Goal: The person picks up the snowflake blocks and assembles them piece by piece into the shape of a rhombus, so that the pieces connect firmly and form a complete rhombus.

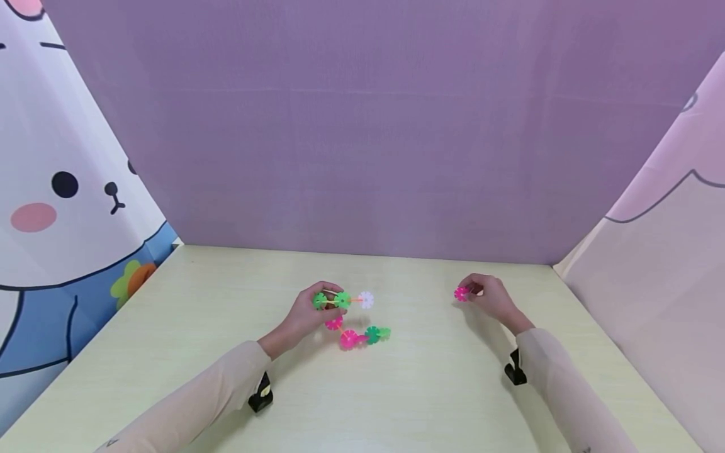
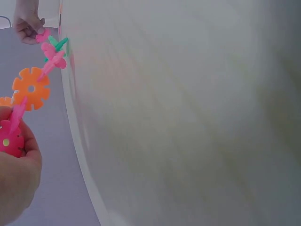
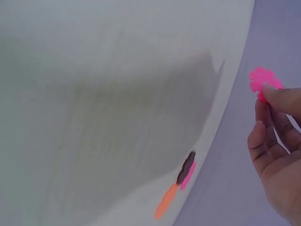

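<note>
My left hand [image 1: 306, 314] grips a chain of linked plastic snowflake discs [image 1: 342, 300], raised over the table. The chain mixes green, pink, orange and white pieces, with a white disc [image 1: 366, 300] at one upper end and a lower branch of pink discs [image 1: 348, 340] and green discs [image 1: 372, 335]. In the left wrist view, an orange disc [image 2: 31, 88] stands out beyond the fingers, and a pink disc [image 2: 11, 141] lies in their grasp. Well apart on the right, my right hand [image 1: 494, 299] pinches a single pink snowflake disc [image 3: 264, 83] between thumb and fingers.
A pale wooden table [image 1: 408, 390] lies under both hands. Behind it rises a purple backdrop [image 1: 362, 157], with printed curtains [image 1: 73, 251] at the sides. Orange [image 3: 166, 201] and dark [image 3: 186, 167] pieces appear edge-on in the right wrist view.
</note>
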The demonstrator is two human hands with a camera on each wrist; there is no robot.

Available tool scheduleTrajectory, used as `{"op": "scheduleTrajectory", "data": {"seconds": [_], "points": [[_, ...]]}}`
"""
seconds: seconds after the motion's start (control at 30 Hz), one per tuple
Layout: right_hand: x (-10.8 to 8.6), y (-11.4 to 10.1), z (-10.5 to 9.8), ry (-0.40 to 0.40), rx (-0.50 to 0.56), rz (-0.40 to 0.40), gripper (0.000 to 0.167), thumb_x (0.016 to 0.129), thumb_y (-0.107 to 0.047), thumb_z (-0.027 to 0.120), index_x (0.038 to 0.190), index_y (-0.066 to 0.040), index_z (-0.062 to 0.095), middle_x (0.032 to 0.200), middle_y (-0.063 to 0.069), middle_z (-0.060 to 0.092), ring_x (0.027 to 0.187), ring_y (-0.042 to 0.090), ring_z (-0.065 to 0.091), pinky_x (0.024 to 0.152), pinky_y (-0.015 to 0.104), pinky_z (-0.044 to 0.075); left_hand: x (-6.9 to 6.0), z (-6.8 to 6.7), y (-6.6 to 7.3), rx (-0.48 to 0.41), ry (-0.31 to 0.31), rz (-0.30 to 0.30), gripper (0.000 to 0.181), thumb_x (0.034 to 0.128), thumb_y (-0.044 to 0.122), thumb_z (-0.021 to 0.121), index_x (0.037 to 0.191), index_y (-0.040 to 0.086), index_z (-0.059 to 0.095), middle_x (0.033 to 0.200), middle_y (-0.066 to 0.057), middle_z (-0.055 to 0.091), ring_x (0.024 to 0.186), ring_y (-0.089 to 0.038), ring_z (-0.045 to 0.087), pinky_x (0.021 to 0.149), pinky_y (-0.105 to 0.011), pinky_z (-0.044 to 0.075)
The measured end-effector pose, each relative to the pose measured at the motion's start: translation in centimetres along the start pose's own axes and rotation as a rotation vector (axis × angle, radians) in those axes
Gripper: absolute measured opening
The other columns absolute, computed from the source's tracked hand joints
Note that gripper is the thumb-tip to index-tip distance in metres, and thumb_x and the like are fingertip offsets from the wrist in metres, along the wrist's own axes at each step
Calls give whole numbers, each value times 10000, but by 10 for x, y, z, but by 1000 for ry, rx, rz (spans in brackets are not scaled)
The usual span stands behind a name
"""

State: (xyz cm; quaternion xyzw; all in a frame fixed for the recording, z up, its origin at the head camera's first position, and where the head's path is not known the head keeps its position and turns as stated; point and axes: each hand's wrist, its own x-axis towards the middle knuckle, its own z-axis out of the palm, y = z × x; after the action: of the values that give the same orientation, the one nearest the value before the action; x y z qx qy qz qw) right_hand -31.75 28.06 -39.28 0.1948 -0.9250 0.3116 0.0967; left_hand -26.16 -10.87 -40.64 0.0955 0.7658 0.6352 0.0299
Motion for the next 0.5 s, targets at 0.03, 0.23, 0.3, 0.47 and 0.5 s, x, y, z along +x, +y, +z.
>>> {"op": "scheduleTrajectory", "data": {"seconds": [0.03,0.23,0.3,0.47,0.5], "points": [[0,-3,2,9,11,-3,159,757,99,623,891,18,650,796,123,659,704,168,591,639,225,494,0,0,0,-1,1,0,368,762,70,720,1097,123,578,1037,-85,562,870,-159,611,701,-263,527],[-3,-18,12,-1,65,4,162,775,60,629,919,-11,648,827,111,663,737,192,611,635,217,496,2,1,-1,1,7,-1,366,762,69,721,1094,122,578,1044,-90,563,866,-160,611,704,-259,528],[-4,-23,16,-22,79,17,163,788,45,628,932,-30,645,848,85,662,764,191,610,642,212,495,2,2,-2,-1,7,-2,370,759,76,725,1095,120,578,1045,-92,560,859,-156,611,701,-254,527],[-5,-35,27,-28,116,-15,144,787,42,637,915,-26,642,840,83,664,762,183,615,638,211,504,1,3,0,-11,0,-5,392,761,88,727,1120,116,571,1061,-91,547,864,-147,609,698,-254,523],[-5,-37,29,-22,124,-26,143,782,47,640,907,-22,643,831,85,664,754,179,616,635,211,505,1,3,0,-11,0,-3,397,764,88,724,1128,112,567,1066,-91,545,867,-146,609,698,-255,523]]}}
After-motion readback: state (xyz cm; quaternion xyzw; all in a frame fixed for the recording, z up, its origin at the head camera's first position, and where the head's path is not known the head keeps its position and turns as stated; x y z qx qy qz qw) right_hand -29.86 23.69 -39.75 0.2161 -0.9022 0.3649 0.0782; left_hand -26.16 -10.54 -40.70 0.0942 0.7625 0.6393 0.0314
